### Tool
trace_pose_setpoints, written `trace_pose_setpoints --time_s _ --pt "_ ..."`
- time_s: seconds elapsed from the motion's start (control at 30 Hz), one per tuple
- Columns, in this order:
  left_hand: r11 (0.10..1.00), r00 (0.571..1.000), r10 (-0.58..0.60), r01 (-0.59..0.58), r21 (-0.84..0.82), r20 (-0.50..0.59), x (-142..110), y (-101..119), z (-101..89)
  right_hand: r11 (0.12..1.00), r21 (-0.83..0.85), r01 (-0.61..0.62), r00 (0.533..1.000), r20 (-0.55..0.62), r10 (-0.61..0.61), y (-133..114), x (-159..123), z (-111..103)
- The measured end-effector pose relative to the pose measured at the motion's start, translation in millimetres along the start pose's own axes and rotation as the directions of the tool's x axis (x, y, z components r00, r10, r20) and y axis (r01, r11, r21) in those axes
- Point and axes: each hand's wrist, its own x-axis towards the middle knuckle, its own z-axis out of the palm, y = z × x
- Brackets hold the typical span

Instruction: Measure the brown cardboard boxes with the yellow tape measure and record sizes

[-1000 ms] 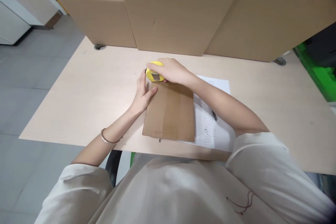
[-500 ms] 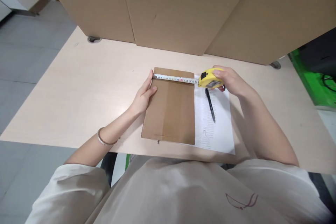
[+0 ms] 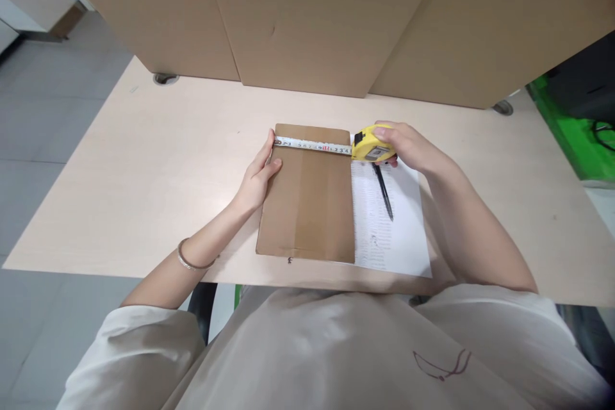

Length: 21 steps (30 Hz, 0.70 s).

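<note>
A flat brown cardboard piece [image 3: 307, 198] lies on the pale wooden desk [image 3: 144, 166]. A white measuring tape blade [image 3: 312, 145] stretches across its far edge. My left hand [image 3: 257, 176] pins the blade's end at the cardboard's left corner, fingers pressed against the edge. My right hand [image 3: 406, 146] grips the yellow tape measure case [image 3: 371, 146] just past the cardboard's right edge, over a printed white sheet [image 3: 391, 224]. A black pen [image 3: 383, 191] rests on that sheet.
Large cardboard boxes [image 3: 317, 19] stand in a row along the desk's far side. A green object [image 3: 571, 128] sits off the right end of the desk. Grey floor shows at the left. A bracelet [image 3: 189, 259] circles my left wrist.
My right hand pulled the yellow case from the cardboard's left corner to its right edge, drawing the blade out. The pen became visible. My left hand stayed at the left corner.
</note>
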Motion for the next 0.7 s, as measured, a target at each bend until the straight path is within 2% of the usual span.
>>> trace_pose_setpoints --time_s 0.17,0.33,0.4,0.5,0.57,0.6,0.67,0.7 --pt "0.998 1.0 0.005 -0.004 -0.064 0.018 3 -12 -0.1 0.997 -0.039 0.074 0.997 0.014 -0.073 -22 3 -2" --pt "0.999 1.0 0.004 -0.003 -0.05 0.022 11 -17 -0.3 0.992 -0.076 0.103 0.985 0.144 -0.091 -58 33 37" --pt "1.0 1.0 -0.023 0.023 -0.018 -0.015 6 -11 -4.8 0.989 -0.107 0.105 0.987 0.136 -0.091 -68 46 54" --pt "0.998 1.0 -0.018 0.018 0.053 -0.002 -22 3 -22.2 0.991 -0.037 0.13 0.989 0.081 -0.127 -70 59 62" --pt "0.985 0.988 0.102 -0.117 0.126 0.118 -55 9 -36.9 0.985 0.076 0.152 0.988 0.022 -0.154 -62 65 56" --pt "0.963 0.963 0.183 -0.216 0.163 0.196 -73 10 -43.2 0.978 0.133 0.163 0.987 -0.016 -0.162 -54 69 52" --pt "0.896 0.91 0.235 -0.339 0.287 0.341 -108 5 -50.9 0.959 0.229 0.165 0.985 -0.083 -0.15 -35 76 43" --pt "0.864 0.907 0.243 -0.364 0.347 0.344 -122 -1 -52.1 0.952 0.268 0.15 0.987 -0.098 -0.129 -25 79 40"
